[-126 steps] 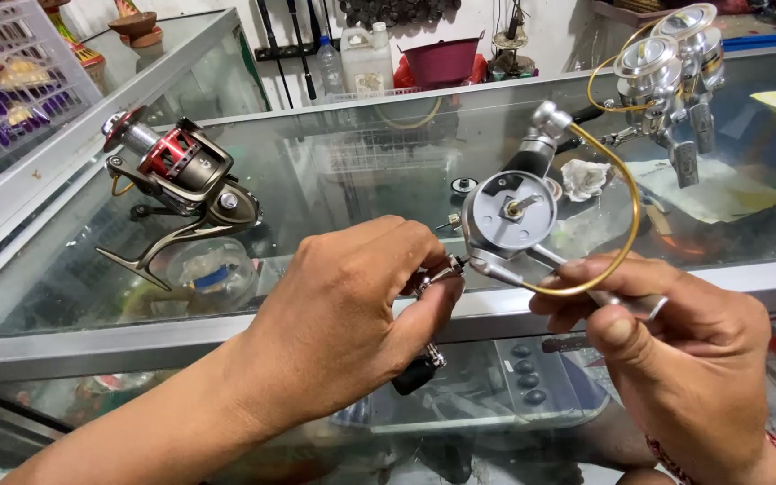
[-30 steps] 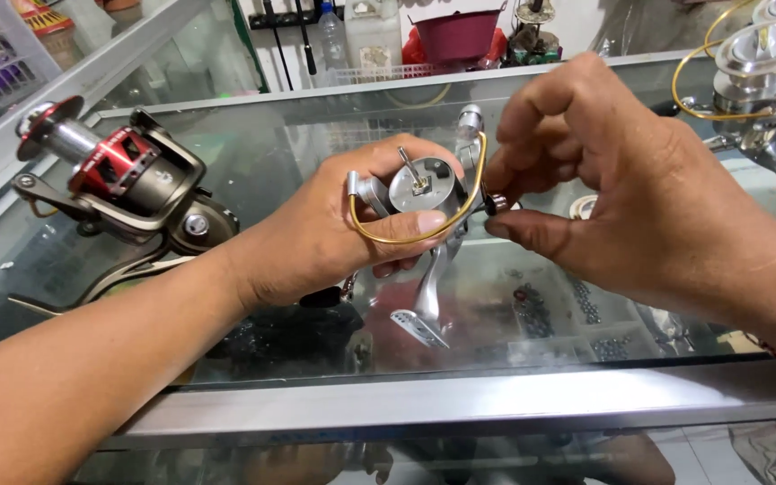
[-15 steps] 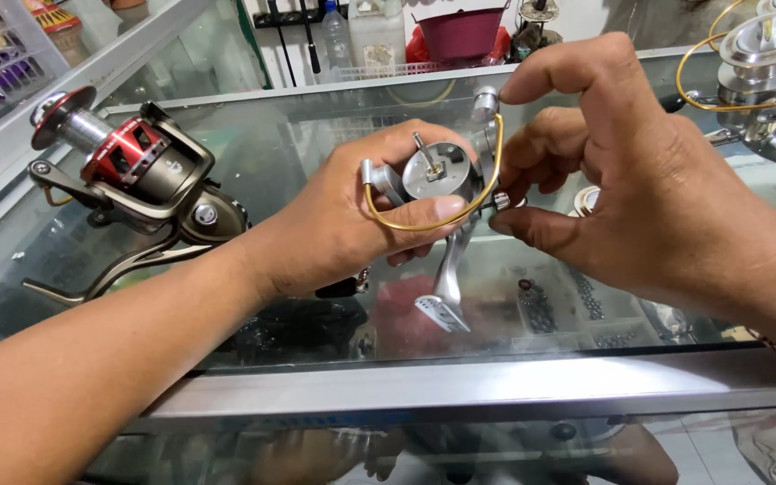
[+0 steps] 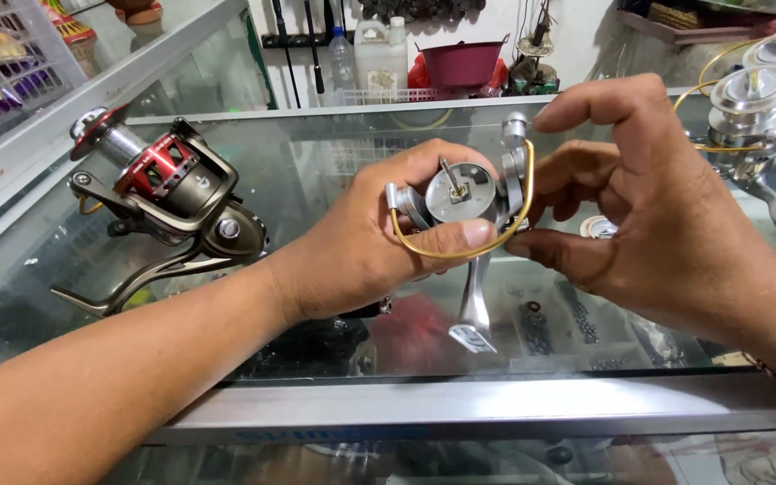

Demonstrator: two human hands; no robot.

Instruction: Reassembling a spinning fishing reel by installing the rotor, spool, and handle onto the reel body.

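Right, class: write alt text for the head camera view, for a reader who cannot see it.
Two bare hands hold a silver spinning reel with a gold bail wire above a glass counter: the left hand grips its body, the right hand pinches its side. A red and dark reel lies to the left, more silver reels to the right.

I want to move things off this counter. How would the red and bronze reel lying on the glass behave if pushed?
The red and bronze reel looks like rigid metal, probably heavy for its size. It rests tilted on its foot and bail, so likely to rock or pivot. On the smooth glass counter it may slide.
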